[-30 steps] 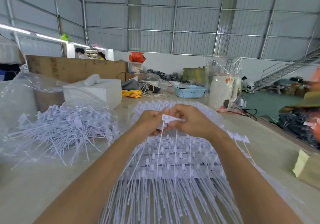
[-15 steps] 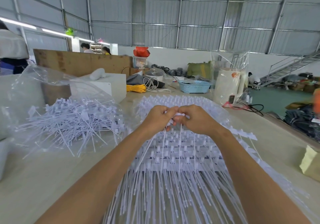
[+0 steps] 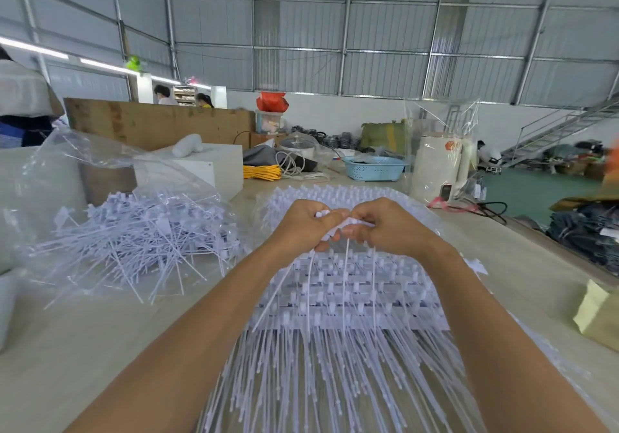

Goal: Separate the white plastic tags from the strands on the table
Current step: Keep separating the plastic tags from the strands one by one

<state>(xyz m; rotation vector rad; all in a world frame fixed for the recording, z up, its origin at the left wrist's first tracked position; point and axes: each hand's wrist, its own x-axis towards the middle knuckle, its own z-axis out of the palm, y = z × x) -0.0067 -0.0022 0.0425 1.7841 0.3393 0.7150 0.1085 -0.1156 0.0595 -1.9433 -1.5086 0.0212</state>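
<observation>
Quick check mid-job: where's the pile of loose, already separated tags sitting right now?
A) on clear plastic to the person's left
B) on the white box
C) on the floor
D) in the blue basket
A: the loose tags lie heaped on the clear plastic bag left of the left hand.

Pale table (image 3: 100, 349), stacked tag sheets (image 3: 351, 298) mid, loose tags in clear bag (image 3: 134, 241) left, white box (image 3: 214, 171), blue basket (image 3: 375, 168) behind

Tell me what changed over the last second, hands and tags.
The flat tag head that stuck up between the fingers a second ago has been drawn down into the grip. Both hands, left hand and right hand, still pinch the held tags over the stacked strands. The loose pile in its clear bag is unchanged.
</observation>
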